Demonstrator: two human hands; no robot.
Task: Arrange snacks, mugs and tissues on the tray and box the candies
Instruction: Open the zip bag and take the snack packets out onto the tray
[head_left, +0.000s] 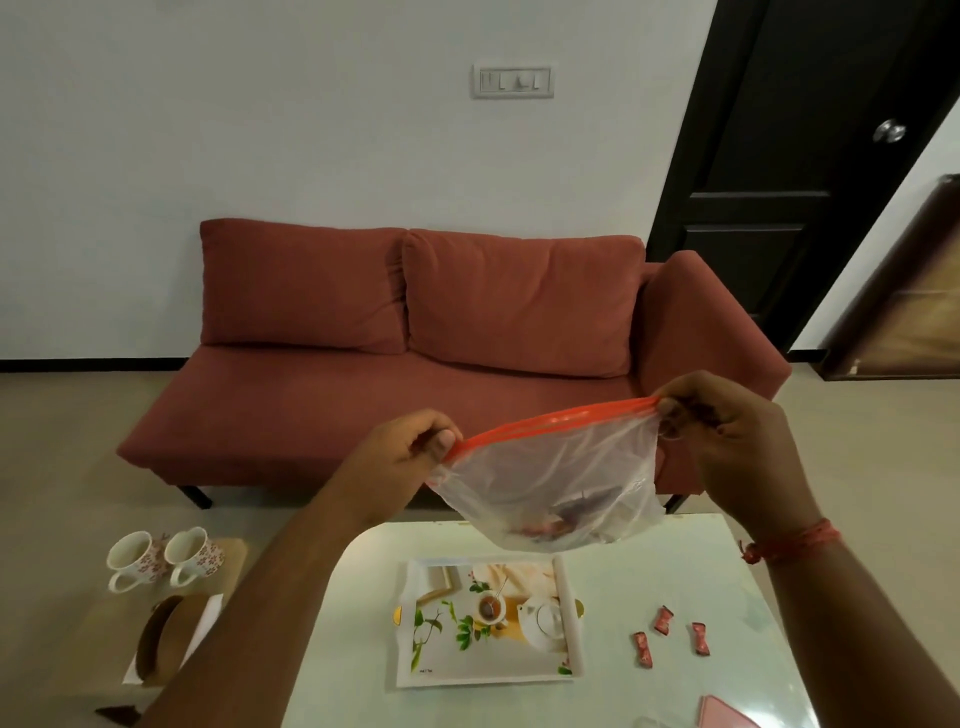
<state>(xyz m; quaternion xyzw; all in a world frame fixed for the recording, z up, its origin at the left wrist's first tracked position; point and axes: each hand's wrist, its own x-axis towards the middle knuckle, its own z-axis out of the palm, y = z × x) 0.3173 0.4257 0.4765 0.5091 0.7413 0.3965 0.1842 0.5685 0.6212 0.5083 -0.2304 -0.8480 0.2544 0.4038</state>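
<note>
Your left hand (415, 449) pinches left end of orange zip strip of clear zip bag (550, 493); your right hand (727, 441) pinches right end. Bag hangs between hands, above white table (675, 571), few wrapped candies inside at bottom. Printed tray (488, 623) lies on table below bag. Three red candies (670, 636) lie right of tray. Two floral mugs (161, 558) and tissue holder (166, 639) stand on low wooden stand at left.

We record a clear bag (550, 483) with orange zip strip; white tray (488, 623) printed with green leaves and a teapot; white mugs (163, 558) in red floral pattern; red-wrapped candies (662, 621); a rust-red sofa (415, 338).
</note>
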